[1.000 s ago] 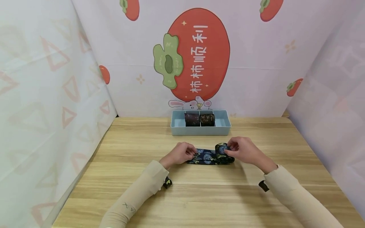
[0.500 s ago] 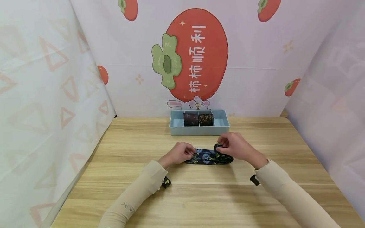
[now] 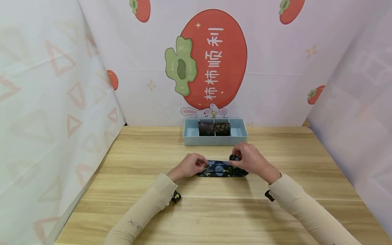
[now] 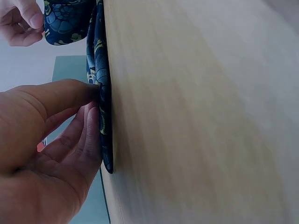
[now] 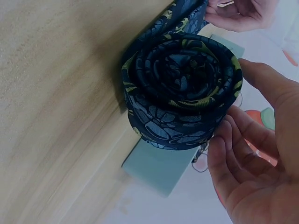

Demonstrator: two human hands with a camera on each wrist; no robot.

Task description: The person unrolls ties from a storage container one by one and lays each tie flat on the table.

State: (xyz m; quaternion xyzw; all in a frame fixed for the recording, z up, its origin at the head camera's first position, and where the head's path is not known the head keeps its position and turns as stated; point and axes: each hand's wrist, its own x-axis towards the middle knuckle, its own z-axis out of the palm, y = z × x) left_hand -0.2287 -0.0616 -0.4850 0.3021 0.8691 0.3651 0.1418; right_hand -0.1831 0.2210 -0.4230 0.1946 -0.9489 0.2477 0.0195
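Observation:
A dark blue necktie with blue flowers and yellow-green leaves lies across the table, flat at its left part and rolled up at its right. My left hand pinches the flat left end near the tabletop; thumb and fingertips meet the cloth in the left wrist view. At the other end my right hand grips the roll from above, thumb on one side and fingers on the other. The right wrist view shows the spiral layers of the roll. In the head view my right hand hides much of it.
Behind the necktie stands a light blue divided box. A dark purple rolled tie and a black-gold rolled tie sit in its middle compartments. A printed cloth backdrop hangs behind the wooden table.
My right hand has shifted leftward with the roll, turning over it, and the flat stretch between the hands looks shorter. My left hand stays on the left end.

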